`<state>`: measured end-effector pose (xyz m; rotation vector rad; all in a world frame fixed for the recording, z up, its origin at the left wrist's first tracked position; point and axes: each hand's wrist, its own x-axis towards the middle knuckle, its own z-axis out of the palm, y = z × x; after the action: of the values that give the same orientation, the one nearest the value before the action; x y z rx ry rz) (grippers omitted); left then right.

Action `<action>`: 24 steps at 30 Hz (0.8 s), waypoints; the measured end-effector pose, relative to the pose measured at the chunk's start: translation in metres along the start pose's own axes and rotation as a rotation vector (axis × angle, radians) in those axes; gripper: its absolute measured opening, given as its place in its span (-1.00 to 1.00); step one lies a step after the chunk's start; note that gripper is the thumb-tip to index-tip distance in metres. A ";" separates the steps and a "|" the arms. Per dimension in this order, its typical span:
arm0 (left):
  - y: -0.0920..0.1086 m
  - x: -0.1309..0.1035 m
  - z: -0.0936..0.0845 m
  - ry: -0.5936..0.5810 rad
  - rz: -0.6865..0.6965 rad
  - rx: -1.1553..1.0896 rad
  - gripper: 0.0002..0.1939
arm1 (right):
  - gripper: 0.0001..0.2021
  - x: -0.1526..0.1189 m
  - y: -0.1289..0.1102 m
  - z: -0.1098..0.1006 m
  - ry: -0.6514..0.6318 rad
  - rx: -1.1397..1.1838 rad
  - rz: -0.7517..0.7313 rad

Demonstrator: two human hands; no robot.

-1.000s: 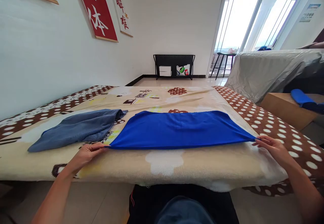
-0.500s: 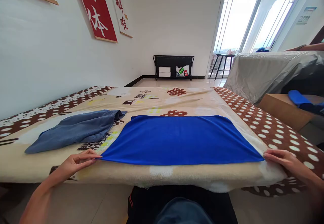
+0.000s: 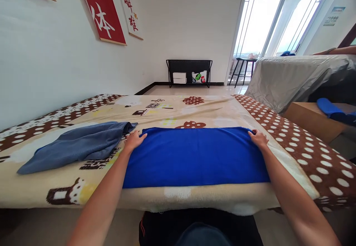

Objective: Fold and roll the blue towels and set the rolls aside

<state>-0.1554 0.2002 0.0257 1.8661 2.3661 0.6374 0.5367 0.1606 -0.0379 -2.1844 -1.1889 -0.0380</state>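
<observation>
On the left wall I read 体, white on a long red hanging scroll (image 3: 103,10), and 解 and 难, red on a narrow white hanging scroll (image 3: 129,9); their upper characters are cut off. The small pale wall notice (image 3: 332,17) seems too blurred to read.

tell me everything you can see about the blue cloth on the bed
The blue cloth is plain, vivid blue and looks like smooth, thin fabric. It lies spread nearly flat, wider than deep, with slight wrinkles, on the patterned blanket, near its front edge. The left hand and right hand are at its far corners; how firmly they grip is unclear. The forearms hide parts of its sides.
</observation>
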 end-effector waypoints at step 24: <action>0.028 0.026 0.017 0.200 0.080 0.141 -0.63 | -0.54 0.012 -0.040 0.003 0.113 -0.092 -0.189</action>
<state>-0.1320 0.2342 0.0255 2.0543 2.5303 0.7132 0.5122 0.1863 -0.0153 -2.1100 -1.3477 -0.2972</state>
